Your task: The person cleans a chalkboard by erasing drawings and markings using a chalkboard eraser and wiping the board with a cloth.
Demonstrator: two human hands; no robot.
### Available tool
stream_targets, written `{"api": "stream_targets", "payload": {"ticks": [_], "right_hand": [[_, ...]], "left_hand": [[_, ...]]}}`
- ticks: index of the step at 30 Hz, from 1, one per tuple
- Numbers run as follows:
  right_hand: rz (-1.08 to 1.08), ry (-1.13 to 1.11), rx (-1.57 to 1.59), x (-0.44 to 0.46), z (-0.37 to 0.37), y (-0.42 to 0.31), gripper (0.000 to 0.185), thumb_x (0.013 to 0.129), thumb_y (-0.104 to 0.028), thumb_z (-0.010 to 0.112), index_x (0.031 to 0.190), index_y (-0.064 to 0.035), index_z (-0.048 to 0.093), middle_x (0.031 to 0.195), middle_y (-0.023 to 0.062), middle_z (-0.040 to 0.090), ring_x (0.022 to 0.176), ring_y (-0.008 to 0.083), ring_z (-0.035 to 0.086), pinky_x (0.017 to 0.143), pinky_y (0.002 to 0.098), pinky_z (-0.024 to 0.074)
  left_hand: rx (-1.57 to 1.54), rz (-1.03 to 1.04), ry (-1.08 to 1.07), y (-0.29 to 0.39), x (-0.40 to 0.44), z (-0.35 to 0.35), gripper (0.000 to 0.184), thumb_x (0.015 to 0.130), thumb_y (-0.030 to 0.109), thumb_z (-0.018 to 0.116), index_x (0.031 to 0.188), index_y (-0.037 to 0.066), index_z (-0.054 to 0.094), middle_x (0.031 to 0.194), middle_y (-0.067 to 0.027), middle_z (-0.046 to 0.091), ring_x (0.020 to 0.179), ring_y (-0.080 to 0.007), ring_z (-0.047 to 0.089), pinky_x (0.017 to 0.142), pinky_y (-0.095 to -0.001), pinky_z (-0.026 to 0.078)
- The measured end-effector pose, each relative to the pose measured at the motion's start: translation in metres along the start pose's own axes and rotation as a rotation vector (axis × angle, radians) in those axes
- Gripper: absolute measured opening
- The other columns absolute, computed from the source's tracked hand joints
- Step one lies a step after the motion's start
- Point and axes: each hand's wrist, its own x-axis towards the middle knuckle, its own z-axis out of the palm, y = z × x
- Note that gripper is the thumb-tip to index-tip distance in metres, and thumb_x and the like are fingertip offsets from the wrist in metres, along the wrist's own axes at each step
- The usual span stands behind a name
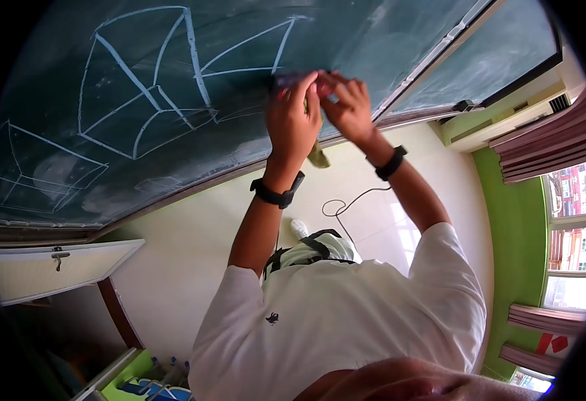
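A green chalkboard [239, 93] with blue chalk drawings of boxy shapes [149, 100] fills the upper left. Against its surface, my left hand [294, 123] is closed around a dark block [283, 81], blurred, that looks like a chalkboard eraser. Close beside it, my right hand [348, 103] has its fingers bent inward near the block's right end. What those fingers hold is blurred and partly hidden. An olive-yellow strip, apparently cloth [318, 156], hangs below and between my hands. Each wrist wears a black band.
The board's lower ledge [233, 175] runs beneath my hands. A thin dark cable [336, 208] loops on the pale floor [173, 281]. An open white cabinet door [62, 267] juts out at left. Curtains [550, 144] and windows line the green wall at right.
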Motion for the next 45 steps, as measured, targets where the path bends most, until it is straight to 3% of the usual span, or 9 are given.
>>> {"api": "stream_targets", "payload": {"ticks": [8,14,20,22,24,26,29,37,45], "right_hand": [[-0.142,-0.134,0.073,-0.097,0.086,-0.042,0.035,0.081,-0.024,0.069,0.115,-0.0237,0.072,0.134,0.0018,0.055,0.111,0.0213,0.057,0.08,0.0407,0.0447],[-0.18,-0.004,0.003,-0.035,0.047,-0.022,0.045,0.079,-0.026,0.07,0.123,-0.0326,0.068,0.131,-0.005,0.058,0.107,0.0154,0.058,0.079,0.0362,0.0416],[-0.073,0.364,-0.163,0.116,-0.024,-0.009,0.044,0.076,-0.019,0.075,0.118,-0.0311,0.071,0.127,-0.007,0.063,0.104,0.0149,0.061,0.081,0.0331,0.0385],[-0.065,0.425,-0.031,0.16,-0.047,-0.009,0.043,0.071,-0.013,0.082,0.113,-0.0241,0.074,0.122,-0.0041,0.067,0.109,0.0163,0.061,0.086,0.0345,0.039],[-0.082,0.444,0.035,0.184,-0.067,-0.018,0.042,0.073,-0.011,0.08,0.114,-0.0175,0.072,0.123,0.0017,0.066,0.11,0.0228,0.061,0.087,0.0372,0.0425],[-0.116,0.477,0.116,0.189,-0.055,-0.026,0.041,0.075,-0.009,0.077,0.115,-0.0108,0.07,0.123,0.0075,0.065,0.11,0.0292,0.06,0.088,0.0399,0.0459],[-0.073,0.555,0.169,0.151,-0.004,-0.033,0.046,0.068,-0.015,0.086,0.111,-0.0221,0.074,0.124,-0.0034,0.066,0.106,0.0164,0.061,0.083,0.0329,0.0425],[-0.12,0.301,0.193,0.01,0.088,-0.083,0.031,0.074,-0.015,0.077,0.103,-0.0217,0.074,0.126,-0.0069,0.064,0.106,0.0163,0.06,0.077,0.0336,0.0356],[-0.091,0.353,0.085,0.106,0.016,-0.065,0.037,0.074,-0.019,0.078,0.11,-0.0253,0.073,0.126,-0.0108,0.064,0.112,0.0126,0.059,0.081,0.0349,0.0345]], "left_hand": [[0.069,-0.395,-0.242,-0.055,-0.123,-0.013,0.019,0.091,0.012,0.066,0.11,0.008,0.068,0.094,-0.0124,0.073,0.087,-0.0296,0.071,0.072,-0.0369,0.055],[0.155,-0.337,-0.248,-0.048,-0.068,-0.037,0.033,0.091,0.014,0.066,0.124,0.013,0.062,0.09,-0.0119,0.072,0.079,-0.0297,0.071,0.066,-0.0371,0.055],[0.256,0.124,0.092,-0.008,0.081,-0.086,0.039,0.088,0.024,0.074,0.124,0.018,0.062,0.078,-0.0094,0.071,0.065,-0.0299,0.07,0.054,-0.036,0.054],[0.33,0.157,0.038,0.0,0.123,-0.118,0.041,0.085,0.017,0.077,0.124,0.016,0.064,0.077,-0.0103,0.071,0.069,-0.0246,0.072,0.058,-0.0311,0.053],[0.289,-0.101,-0.065,0.057,0.153,-0.143,0.035,0.085,0.011,0.073,0.12,0.008,0.065,0.087,-0.0193,0.068,0.067,-0.0336,0.066,0.06,-0.039,0.051],[0.323,-0.058,-0.053,0.052,0.152,-0.148,0.038,0.085,0.012,0.074,0.121,0.009,0.064,0.078,-0.0207,0.066,0.064,-0.035,0.065,0.06,-0.0383,0.05],[0.373,0.083,-0.05,-0.005,0.111,-0.147,0.038,0.085,0.018,0.076,0.122,0.018,0.066,0.076,-0.0113,0.07,0.069,-0.0244,0.072,0.058,-0.0307,0.052],[0.359,-0.205,-0.096,-0.077,-0.048,-0.115,0.038,0.085,0.017,0.076,0.121,0.021,0.067,0.081,-0.0106,0.071,0.066,-0.0263,0.07,0.055,-0.0332,0.051],[0.452,0.031,0.09,-0.043,0.028,-0.135,0.041,0.086,0.023,0.076,0.125,0.02,0.066,0.074,-0.0102,0.07,0.062,-0.0259,0.069,0.055,-0.0318,0.051]]}}
